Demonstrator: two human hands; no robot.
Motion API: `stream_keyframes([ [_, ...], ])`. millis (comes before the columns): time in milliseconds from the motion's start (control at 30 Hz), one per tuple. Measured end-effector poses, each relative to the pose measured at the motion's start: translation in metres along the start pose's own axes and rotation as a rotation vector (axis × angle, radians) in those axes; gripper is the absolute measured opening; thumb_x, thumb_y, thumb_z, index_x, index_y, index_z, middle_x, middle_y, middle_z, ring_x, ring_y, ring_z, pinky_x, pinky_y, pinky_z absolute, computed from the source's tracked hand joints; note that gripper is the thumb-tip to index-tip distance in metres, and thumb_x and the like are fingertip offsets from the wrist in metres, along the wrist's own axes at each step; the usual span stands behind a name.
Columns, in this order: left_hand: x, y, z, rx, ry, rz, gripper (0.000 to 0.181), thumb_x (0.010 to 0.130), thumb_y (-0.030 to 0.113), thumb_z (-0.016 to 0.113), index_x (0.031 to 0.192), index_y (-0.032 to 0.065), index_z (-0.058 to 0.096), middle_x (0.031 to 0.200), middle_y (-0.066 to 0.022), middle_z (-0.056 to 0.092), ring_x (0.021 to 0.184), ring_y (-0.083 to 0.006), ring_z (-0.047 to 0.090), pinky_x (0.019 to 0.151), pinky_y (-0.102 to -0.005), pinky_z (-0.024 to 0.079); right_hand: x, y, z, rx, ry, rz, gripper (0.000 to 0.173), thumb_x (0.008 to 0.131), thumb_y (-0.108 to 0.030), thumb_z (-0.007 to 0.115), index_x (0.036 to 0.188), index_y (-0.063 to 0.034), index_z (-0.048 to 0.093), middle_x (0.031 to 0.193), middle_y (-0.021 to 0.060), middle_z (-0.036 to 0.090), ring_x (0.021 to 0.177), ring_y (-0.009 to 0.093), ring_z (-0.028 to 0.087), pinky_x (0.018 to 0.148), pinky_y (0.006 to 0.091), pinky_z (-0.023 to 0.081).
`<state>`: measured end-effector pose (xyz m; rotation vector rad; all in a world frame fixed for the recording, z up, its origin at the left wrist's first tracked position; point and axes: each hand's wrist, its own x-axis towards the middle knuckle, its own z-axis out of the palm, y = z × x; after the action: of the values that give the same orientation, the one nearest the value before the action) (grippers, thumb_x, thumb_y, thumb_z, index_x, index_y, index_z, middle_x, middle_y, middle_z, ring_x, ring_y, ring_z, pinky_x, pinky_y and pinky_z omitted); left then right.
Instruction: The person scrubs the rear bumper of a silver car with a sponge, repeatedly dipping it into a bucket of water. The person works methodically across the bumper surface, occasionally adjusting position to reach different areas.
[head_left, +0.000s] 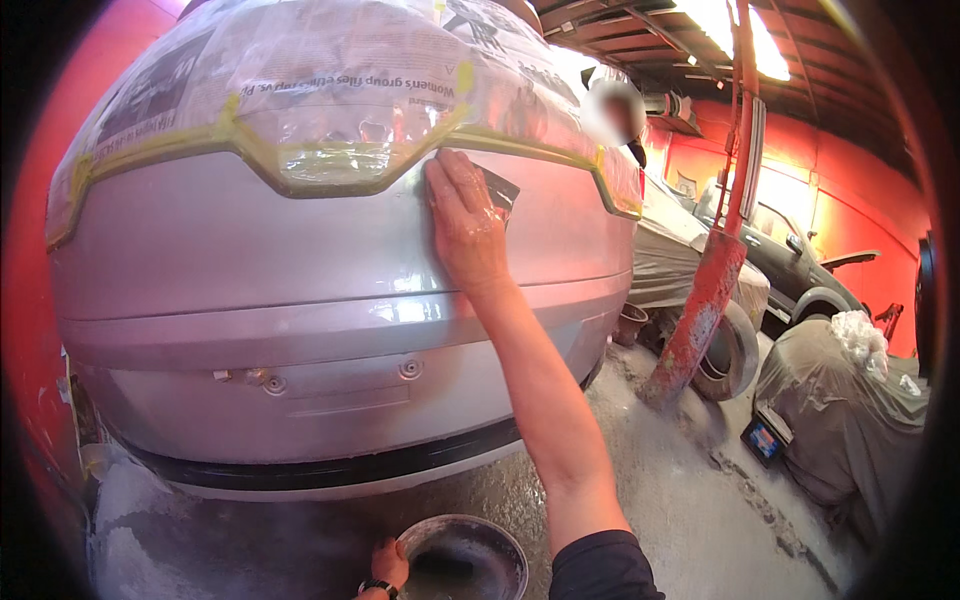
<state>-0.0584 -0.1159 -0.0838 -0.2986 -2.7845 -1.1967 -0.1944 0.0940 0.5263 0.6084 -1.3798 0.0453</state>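
My right hand lies flat on the wet silver tailgate of a car, fingers pointing up. A dark sheet, apparently sandpaper, is held under it and sticks out on its right side. Just above the fingertips runs yellow masking tape, which edges newspaper and clear plastic masking over the upper part of the car. Low down, my left hand, with a watch at the wrist, grips the rim of a round dark basin. Its contents are too dark to make out.
Below the tailgate is the rear bumper. At right stand a red post, a tyre, a car battery and a covered heap. A person is beyond the car. The concrete floor looks wet in places.
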Motion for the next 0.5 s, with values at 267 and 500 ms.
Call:
stream_keyframes([
  [267,-0.001,0.002,0.007,0.125,0.046,0.023,0.027,0.100,0.027,0.058,0.106,0.0017,0.063,0.099,-0.0297,0.065,0.090,-0.0515,0.065,0.079,-0.0591,0.053,-0.042,0.097,-0.032,-0.346,0.189,0.286,0.030,0.099,-0.002,0.055,0.126,0.0051,0.066,0.121,0.0219,0.070,0.117,0.040,0.066,0.104,0.0470,0.052],
  [500,-0.002,0.009,-0.010,0.187,-0.066,-0.028,0.030,0.102,0.029,0.055,0.108,0.0011,0.063,0.096,-0.0323,0.065,0.089,-0.0517,0.065,0.077,-0.0592,0.054,-0.036,0.082,-0.034,-0.127,0.010,-0.007,0.033,0.094,-0.002,0.056,0.126,0.0053,0.064,0.130,0.0225,0.064,0.125,0.038,0.061,0.107,0.0499,0.048],
])
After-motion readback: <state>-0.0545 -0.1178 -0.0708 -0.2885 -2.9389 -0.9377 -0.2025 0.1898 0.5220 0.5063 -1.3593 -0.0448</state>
